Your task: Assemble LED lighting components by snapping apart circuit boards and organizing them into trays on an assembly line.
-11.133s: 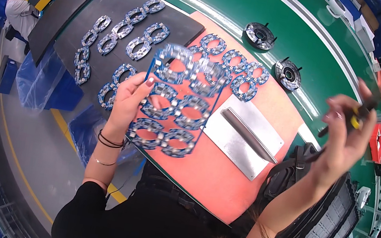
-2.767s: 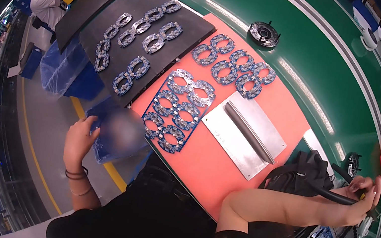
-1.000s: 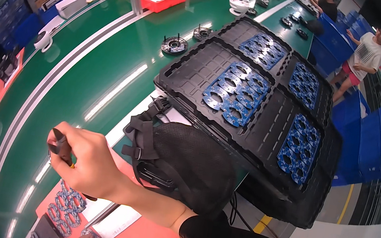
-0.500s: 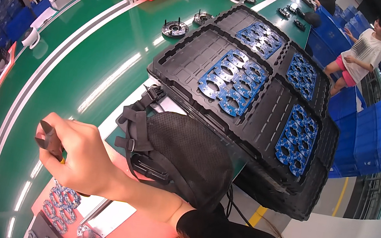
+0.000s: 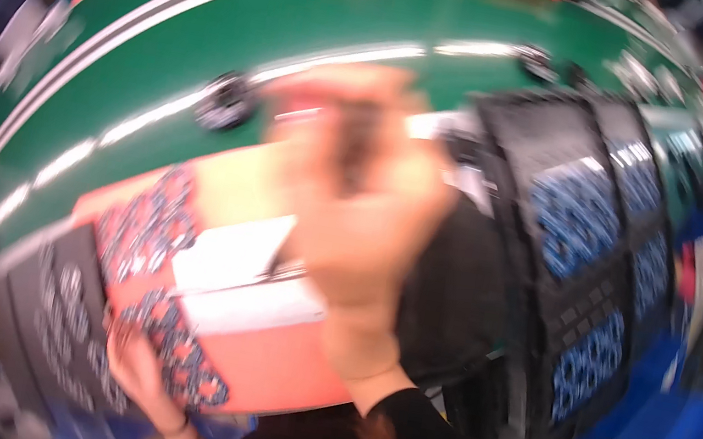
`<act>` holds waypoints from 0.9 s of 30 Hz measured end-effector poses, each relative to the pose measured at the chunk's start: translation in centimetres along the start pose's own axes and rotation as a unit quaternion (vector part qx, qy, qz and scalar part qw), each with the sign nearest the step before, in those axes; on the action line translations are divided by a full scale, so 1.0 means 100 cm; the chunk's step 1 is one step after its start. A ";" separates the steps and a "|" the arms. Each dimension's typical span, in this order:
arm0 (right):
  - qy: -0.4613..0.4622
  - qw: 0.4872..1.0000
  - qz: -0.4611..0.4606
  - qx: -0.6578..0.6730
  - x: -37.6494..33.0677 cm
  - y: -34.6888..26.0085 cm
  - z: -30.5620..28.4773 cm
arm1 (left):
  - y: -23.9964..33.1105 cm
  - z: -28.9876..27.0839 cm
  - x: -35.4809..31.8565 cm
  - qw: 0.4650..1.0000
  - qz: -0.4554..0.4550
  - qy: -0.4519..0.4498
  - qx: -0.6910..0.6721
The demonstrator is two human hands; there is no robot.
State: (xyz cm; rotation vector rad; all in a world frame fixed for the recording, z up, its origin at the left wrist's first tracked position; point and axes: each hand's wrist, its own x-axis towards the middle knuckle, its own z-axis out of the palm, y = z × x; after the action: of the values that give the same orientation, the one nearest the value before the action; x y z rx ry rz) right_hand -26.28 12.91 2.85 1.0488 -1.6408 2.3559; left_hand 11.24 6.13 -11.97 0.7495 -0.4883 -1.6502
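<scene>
My right hand point(image 5: 359, 174), smeared by motion, is raised above the work mat with its fingers closed round a dark pair of side cutters point(image 5: 357, 141). The earlier frame shows their jaws more plainly. At the lower left, my left hand point(image 5: 136, 365) is at the left edge of a blue circuit board panel point(image 5: 176, 348) with ring-shaped sections. Blur hides whether its fingers grip the panel. Another such panel point(image 5: 148, 223) lies farther back on the pink mat point(image 5: 269, 378). White paper point(image 5: 238, 261) lies to the right of the panels, with a thin dark tool on it.
A black tray point(image 5: 44, 308) with boards stands at the left. On the right are a black mesh bag point(image 5: 461, 284) and large black trays point(image 5: 561, 134) holding blue panels. A round dark part point(image 5: 227, 101) sits on the green table point(image 5: 158, 43). Blue bins point(image 5: 660, 429) stand at far right.
The view has swung left and down, bringing the mat and my left hand further into sight. My right hand, still round the cutters, now appears over the mat near the paper.
</scene>
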 end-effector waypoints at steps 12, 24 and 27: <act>0.055 0.997 0.055 -0.020 0.003 0.017 -0.002 | -0.006 0.035 -0.001 0.763 0.124 0.048 0.632; -0.013 1.000 -0.012 0.003 -0.002 0.017 0.013 | -0.013 0.030 -0.002 0.510 0.181 -0.204 0.816; -0.004 0.998 -0.042 -0.051 -0.007 0.014 -0.007 | -0.026 0.058 -0.012 0.444 0.174 -0.220 0.851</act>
State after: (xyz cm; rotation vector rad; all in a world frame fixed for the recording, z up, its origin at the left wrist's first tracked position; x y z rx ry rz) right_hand -26.65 13.15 1.22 1.0866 -1.6660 2.1943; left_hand 5.48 7.32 -9.42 1.3673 -2.6619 -0.3148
